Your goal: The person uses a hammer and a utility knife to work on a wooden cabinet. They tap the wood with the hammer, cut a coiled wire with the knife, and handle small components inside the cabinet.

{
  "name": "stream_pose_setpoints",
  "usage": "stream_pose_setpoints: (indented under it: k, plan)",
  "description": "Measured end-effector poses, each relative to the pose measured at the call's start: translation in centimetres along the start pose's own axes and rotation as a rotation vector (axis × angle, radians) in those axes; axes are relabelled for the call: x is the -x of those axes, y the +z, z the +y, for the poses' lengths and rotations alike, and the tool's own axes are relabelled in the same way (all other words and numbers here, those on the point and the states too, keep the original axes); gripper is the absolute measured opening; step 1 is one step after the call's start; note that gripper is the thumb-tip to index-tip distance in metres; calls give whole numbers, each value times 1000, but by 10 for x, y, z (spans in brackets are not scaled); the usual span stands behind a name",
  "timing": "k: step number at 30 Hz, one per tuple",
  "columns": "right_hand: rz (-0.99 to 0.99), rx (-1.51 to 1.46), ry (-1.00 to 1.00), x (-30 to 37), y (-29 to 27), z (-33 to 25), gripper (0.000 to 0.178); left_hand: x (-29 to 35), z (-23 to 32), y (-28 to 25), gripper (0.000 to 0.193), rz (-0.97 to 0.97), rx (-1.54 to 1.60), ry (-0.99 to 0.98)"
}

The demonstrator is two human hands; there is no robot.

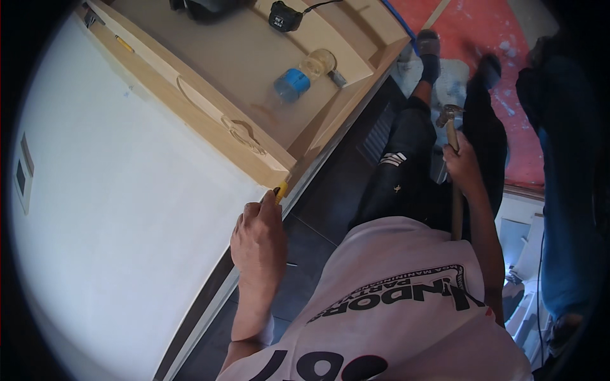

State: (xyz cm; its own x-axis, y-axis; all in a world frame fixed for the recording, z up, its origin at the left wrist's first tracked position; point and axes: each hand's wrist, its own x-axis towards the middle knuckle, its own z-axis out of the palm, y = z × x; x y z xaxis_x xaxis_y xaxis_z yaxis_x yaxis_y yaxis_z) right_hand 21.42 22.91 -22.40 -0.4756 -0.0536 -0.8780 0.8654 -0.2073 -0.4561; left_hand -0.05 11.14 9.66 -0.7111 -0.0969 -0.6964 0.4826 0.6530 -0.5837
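Observation:
My left hand (259, 238) is closed around a small yellow-and-black tool (280, 192), its tip end against the corner of a wooden frame (273, 174). What kind of tool it is cannot be made out, as my fingers cover part of it. In my right hand (464, 166) is a hammer (452, 124), gripped partway along its wooden handle with the metal head up and away from the frame. The frame's pale wood carries a raised carved ornament (244, 134) near that corner.
Within the framed recess lie a clear plastic bottle (305, 76) with a blue label and a black tape measure (284, 16). A yellow pencil-like stick (124, 44) rests along the frame's edge. White wall (127, 190) runs along the left. Another person's dark-clothed leg (569, 190) stands at right.

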Motion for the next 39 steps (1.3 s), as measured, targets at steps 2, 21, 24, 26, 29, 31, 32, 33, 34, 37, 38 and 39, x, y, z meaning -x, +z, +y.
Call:
stream_pose_setpoints:
  k: [2,21,24,26,29,31,32,33,34,37,38,39]
  plan:
    - [23,-22,39,1,-2,-2,44,-1,0,-2,25,-21,2,-15]
    - [-54,39,192,-6,-4,3,51,-6,-1,5,28,-38,-16,23]
    - [-71,-19,152,2,-6,-12,47,-7,-4,6,28,-46,-9,31]
    - [-107,-61,122,6,-9,-25,45,-6,-3,7,28,-55,-5,22]
    - [22,-78,-64,6,1,-21,40,-5,0,4,27,-61,-13,6]
    - [9,-119,-53,9,3,-25,39,-1,2,4,26,-46,-25,3]
    - [3,-141,-47,11,4,-27,39,-1,4,4,26,-37,-12,-9]
    - [-28,-167,-9,13,4,-31,38,-1,6,3,25,-28,1,-21]
    - [-60,-193,28,13,3,-36,37,-1,9,2,25,-18,13,-33]
    - [-98,-230,94,15,3,-35,36,-1,12,-1,24,-30,13,-55]
    - [-100,-235,107,15,3,-33,37,-1,14,-2,24,-42,10,-60]
    - [-87,-228,73,15,4,-27,36,-1,16,-3,24,-54,6,-65]
